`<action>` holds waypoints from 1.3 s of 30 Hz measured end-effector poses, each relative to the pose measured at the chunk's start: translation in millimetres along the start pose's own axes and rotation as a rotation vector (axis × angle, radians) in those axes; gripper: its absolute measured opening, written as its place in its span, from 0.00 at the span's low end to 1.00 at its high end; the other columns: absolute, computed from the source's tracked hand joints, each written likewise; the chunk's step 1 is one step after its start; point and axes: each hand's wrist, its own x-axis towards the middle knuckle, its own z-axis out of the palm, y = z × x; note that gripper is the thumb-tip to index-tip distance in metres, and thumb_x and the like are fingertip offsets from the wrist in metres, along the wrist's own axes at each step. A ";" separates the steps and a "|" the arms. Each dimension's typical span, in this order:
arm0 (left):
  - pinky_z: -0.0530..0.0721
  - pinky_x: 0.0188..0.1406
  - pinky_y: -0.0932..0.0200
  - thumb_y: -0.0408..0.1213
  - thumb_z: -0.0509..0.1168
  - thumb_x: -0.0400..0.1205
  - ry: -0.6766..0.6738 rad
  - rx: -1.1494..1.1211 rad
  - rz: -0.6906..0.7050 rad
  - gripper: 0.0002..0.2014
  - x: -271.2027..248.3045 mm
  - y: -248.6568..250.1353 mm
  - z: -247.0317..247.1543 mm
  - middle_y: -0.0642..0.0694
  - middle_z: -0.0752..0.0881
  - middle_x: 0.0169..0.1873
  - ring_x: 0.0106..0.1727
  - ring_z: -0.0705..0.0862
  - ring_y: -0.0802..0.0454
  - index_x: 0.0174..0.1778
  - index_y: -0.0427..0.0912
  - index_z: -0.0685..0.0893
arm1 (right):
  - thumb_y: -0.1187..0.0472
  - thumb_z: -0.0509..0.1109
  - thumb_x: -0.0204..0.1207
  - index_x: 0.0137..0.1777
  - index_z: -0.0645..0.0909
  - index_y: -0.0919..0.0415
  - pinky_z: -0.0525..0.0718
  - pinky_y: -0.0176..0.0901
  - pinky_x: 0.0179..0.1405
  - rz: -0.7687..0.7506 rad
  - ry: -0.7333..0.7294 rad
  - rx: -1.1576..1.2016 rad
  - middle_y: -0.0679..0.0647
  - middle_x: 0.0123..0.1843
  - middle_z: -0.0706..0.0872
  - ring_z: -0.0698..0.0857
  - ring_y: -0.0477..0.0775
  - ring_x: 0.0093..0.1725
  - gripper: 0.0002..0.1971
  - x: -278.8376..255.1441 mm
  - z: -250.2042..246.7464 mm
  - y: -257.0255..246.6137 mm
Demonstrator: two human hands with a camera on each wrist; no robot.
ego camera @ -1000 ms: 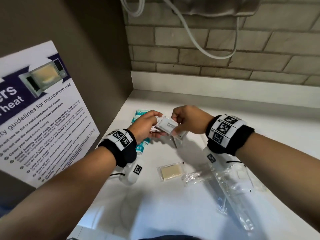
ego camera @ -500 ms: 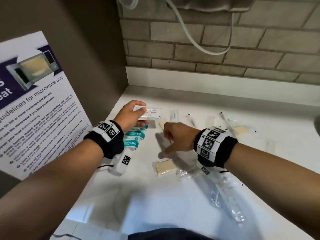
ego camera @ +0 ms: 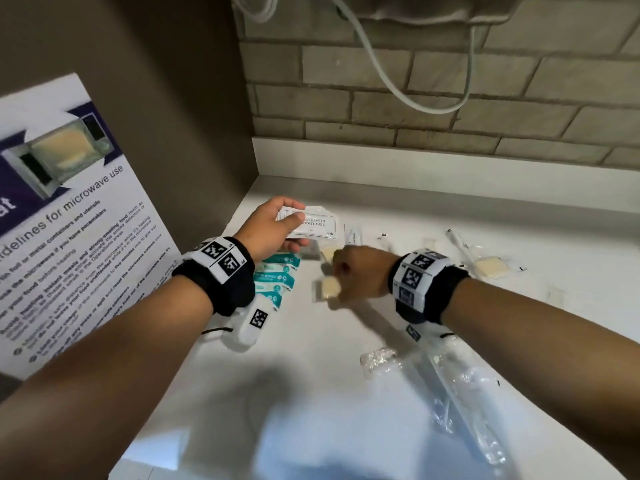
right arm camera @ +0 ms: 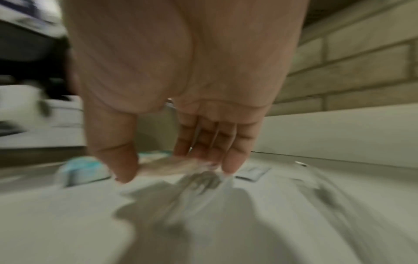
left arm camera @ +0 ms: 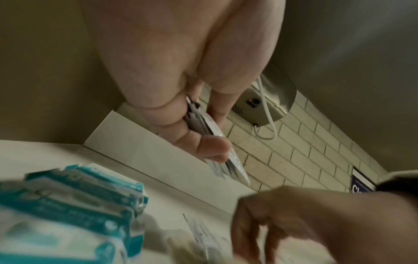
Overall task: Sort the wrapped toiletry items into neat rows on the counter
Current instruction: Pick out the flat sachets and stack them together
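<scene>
My left hand [ego camera: 268, 226] fingers clamped on sachet stack [ego camera: 317, 224] above table [ego camera: 311, 358]; right hand [ego camera: 360, 271] fingers pinching soap packet [ego camera: 327, 288], blurred.

Smooth white counter [ego camera: 311, 358], matt brick wall [ego camera: 450, 109]

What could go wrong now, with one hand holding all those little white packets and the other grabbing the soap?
1. The left hand pinches a fanned stack of shampoo sachets by one end only; a sachet might slide out.
2. The right hand carries the wrapped soap in a loose fingertip hold while moving fast, judging by the blur; it could drop.
3. The soap passes close to the teal wipe packets, so a low swing may knock that row crooked.
</scene>
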 end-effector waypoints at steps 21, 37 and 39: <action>0.89 0.36 0.59 0.34 0.61 0.87 -0.082 0.030 -0.053 0.08 35.1 5.2 27.6 0.35 0.87 0.54 0.39 0.90 0.43 0.61 0.42 0.77 | 0.59 0.69 0.75 0.78 0.70 0.58 0.73 0.48 0.70 -0.200 -0.072 -0.179 0.52 0.74 0.75 0.74 0.59 0.69 0.29 2.1 6.9 3.1; 0.88 0.46 0.42 0.38 0.60 0.87 -0.234 0.306 -0.137 0.10 26.9 -2.5 38.3 0.34 0.90 0.50 0.34 0.88 0.43 0.64 0.50 0.73 | 0.49 0.83 0.62 0.69 0.73 0.56 0.81 0.45 0.54 0.120 0.255 0.153 0.54 0.67 0.79 0.84 0.58 0.58 0.36 4.7 -51.7 37.9; 0.89 0.48 0.41 0.40 0.61 0.87 -0.253 0.324 -0.116 0.15 27.4 -1.3 47.3 0.33 0.90 0.48 0.36 0.89 0.41 0.68 0.52 0.69 | 0.49 0.84 0.61 0.79 0.62 0.55 0.79 0.47 0.63 0.146 0.099 0.179 0.54 0.71 0.77 0.82 0.58 0.64 0.49 14.3 -48.3 39.0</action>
